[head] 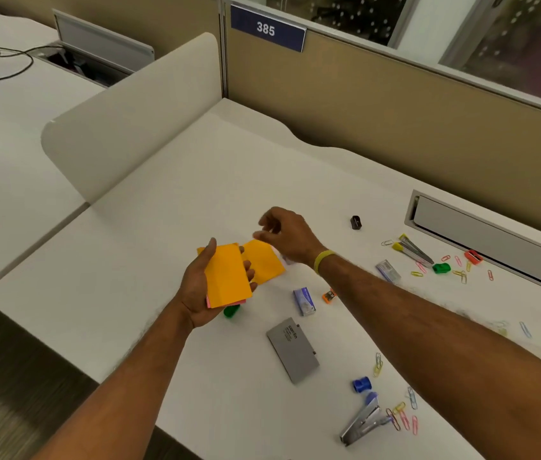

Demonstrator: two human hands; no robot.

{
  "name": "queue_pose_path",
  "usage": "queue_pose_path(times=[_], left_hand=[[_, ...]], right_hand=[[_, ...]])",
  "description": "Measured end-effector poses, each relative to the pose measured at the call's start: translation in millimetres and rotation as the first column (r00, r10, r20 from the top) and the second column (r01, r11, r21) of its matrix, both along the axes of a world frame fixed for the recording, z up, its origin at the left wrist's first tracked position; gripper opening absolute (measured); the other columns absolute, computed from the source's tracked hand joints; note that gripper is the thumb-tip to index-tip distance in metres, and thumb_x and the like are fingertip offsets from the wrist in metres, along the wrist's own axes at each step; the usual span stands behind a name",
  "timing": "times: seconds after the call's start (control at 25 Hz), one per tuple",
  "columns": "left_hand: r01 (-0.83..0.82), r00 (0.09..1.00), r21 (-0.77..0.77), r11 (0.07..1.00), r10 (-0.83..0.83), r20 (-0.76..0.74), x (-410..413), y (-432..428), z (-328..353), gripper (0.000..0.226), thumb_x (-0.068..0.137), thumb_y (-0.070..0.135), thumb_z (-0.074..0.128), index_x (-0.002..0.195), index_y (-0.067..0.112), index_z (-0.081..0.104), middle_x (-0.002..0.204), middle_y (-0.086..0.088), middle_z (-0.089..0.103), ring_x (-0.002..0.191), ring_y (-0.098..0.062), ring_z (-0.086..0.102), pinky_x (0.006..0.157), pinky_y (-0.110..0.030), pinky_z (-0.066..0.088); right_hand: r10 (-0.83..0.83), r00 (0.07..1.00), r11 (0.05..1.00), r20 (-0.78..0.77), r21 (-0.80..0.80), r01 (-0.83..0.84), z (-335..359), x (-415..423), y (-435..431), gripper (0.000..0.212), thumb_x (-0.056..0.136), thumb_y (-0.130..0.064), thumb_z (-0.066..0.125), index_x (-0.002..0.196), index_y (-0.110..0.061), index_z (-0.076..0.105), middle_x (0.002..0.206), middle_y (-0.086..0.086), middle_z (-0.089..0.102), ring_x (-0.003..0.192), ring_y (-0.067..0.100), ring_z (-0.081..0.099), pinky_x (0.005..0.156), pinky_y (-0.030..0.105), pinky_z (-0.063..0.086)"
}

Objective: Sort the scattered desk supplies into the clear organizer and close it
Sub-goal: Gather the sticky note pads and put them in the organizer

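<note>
The left hand [211, 287] is held up over the middle of the surface [129, 293], palm up and about half open, with a stack of orange sticky notes [227, 277] lying in it; a thin pink edge shows under the stack. The notes could slide off, because the fingers only cup them loosely and the top sheets are fanning out. Just to the right, one orange sheet [265, 262] sticks out past the stack, and the right hand [287, 237] is above its far corner with fingers curled; I cannot tell if it pinches the sheet. If it pulls too fast, the sheet could bend or tear. A green sharpener [230, 310] sits just under the left hand. Further right lie a staple box [304, 301], a gray case [292, 350] and a stapler [363, 421] near the front edge, with paper clips [461, 275] spread toward the right edge. No clear organizer can be seen, so small things may get missed or knocked off.
</note>
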State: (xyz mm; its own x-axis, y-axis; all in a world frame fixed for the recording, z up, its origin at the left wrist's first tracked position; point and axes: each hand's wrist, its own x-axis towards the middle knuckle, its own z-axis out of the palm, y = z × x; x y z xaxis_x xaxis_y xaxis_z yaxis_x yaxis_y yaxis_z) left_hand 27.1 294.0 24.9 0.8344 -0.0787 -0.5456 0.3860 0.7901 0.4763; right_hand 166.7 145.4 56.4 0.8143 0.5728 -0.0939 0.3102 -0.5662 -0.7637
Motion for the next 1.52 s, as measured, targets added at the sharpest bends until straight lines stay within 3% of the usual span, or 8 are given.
queue_pose_path(times=[0.12,0.24,0.36,0.52,0.76,1.08,1.32,1.52], left_hand=[[-0.086,0.996,0.012,0.996,0.086,-0.003,-5.7,15.9,-8.5,0.073,0.081,0.064,0.049,0.136,0.015,0.049,0.108,-0.014,0.066,0.09,-0.028,0.067,0.08,-0.045,0.058],[-0.131,0.991,0.025,0.991,0.132,-0.012,-7.2,25.5,-14.2,0.076,0.082,0.068,0.046,0.137,0.015,0.048,0.109,-0.014,0.066,0.092,-0.027,0.066,0.082,-0.045,0.056],[-0.135,0.99,0.034,0.99,0.136,-0.023,-8.9,29.5,-16.7,0.075,0.084,0.069,0.042,0.136,0.016,0.048,0.108,-0.013,0.066,0.093,-0.027,0.066,0.082,-0.045,0.056],[-0.155,0.987,0.058,0.986,0.157,-0.028,-12.3,32.2,-18.6,0.072,0.085,0.069,0.04,0.133,0.016,0.051,0.11,-0.013,0.065,0.095,-0.027,0.065,0.082,-0.045,0.056],[-0.19,0.981,0.115,0.975,0.194,-0.022,-17.8,34.6,-17.8,0.058,0.09,0.064,0.039,0.122,0.019,0.056,0.109,-0.011,0.066,0.097,-0.026,0.064,0.085,-0.044,0.054],[-0.214,0.974,0.175,0.961,0.224,-0.039,-26.4,28.1,-14.2,0.057,0.092,0.061,0.039,0.129,0.019,0.05,0.12,-0.013,0.06,0.105,-0.029,0.061,0.083,-0.045,0.05],[-0.06,0.998,0.202,0.978,0.061,0.002,-19.4,-25.6,5.5,0.069,0.079,0.077,0.033,0.128,0.03,0.047,0.119,-0.012,0.063,0.104,-0.038,0.062,0.073,-0.048,0.054],[0.008,0.998,0.068,0.998,-0.012,0.054,-19.5,-68.5,12.5,0.066,0.081,0.075,0.031,0.119,0.026,0.054,0.112,-0.011,0.07,0.102,-0.037,0.065,0.081,-0.055,0.054]], right_hand=[[-0.141,0.99,0.947,0.001,-0.293,0.135,-27.5,7.9,-15.1,0.026,0.082,-0.023,0.074,0.101,-0.009,0.064,0.107,0.01,0.067,0.099,0.023,0.061,0.078,0.029,0.047],[-0.107,0.994,0.846,0.036,-0.522,0.11,-45.7,0.7,-13.7,0.051,0.077,-0.051,0.073,0.107,-0.011,0.061,0.109,0.009,0.065,0.103,0.027,0.059,0.086,0.038,0.05],[-0.078,0.994,0.777,0.081,-0.62,0.112,-52.5,-8.5,-3.2,0.07,0.068,-0.065,0.073,0.112,-0.013,0.057,0.112,0.009,0.062,0.105,0.029,0.059,0.086,0.039,0.05],[-0.081,0.993,0.75,0.084,-0.651,0.117,-54.5,-13.0,6.5,0.07,0.066,-0.051,0.081,0.117,-0.011,0.056,0.118,0.01,0.06,0.108,0.03,0.059,0.086,0.039,0.05],[-0.193,0.981,0.832,-0.004,-0.531,0.161,-55.8,-17.8,10.6,0.034,0.072,-0.024,0.076,0.101,-0.01,0.065,0.104,0.009,0.067,0.097,0.027,0.065,0.076,0.036,0.054],[-0.277,0.865,0.937,-0.418,0.083,0.341,-15.0,-43.6,-14.3,0.027,0.08,-0.026,0.078,0.072,-0.014,0.055,0.068,0.002,0.059,0.056,0.014,0.056,0.05,0.024,0.049],[-0.166,0.807,0.935,-0.567,0.17,0.312,7.6,-94.0,-36.1,0.024,0.082,-0.029,0.075,0.082,-0.01,0.059,0.077,0.006,0.061,0.059,0.014,0.056,0.053,0.025,0.045],[-0.215,0.827,0.924,-0.519,0.167,0.345,7.9,-123.6,-59.7,0.024,0.081,-0.021,0.076,0.079,-0.011,0.056,0.074,0.002,0.059,0.061,0.014,0.056,0.047,0.016,0.045]])
